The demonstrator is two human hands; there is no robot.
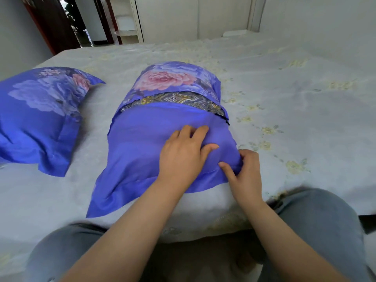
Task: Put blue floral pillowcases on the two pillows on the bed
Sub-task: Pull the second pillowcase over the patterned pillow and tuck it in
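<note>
A pillow in a blue floral pillowcase [142, 143] lies lengthwise in front of me on the bed. Across its middle a strip of the dark patterned inner pillow [179, 99] shows in the gap between the two flaps of the case. My left hand [183, 155] rests flat on the plain blue part, fingers bent a little into the cloth. My right hand [244, 169] pinches the near right edge of the case between thumb and fingers. A second pillow in a matching blue floral case [40, 117] lies at the left, fully covered.
The bed [284, 110] has a pale grey cover with faint yellow flowers. My knees in grey trousers press against its near edge. Behind the bed are a white wardrobe [183, 15] and a dark doorway [61, 21] at the back left.
</note>
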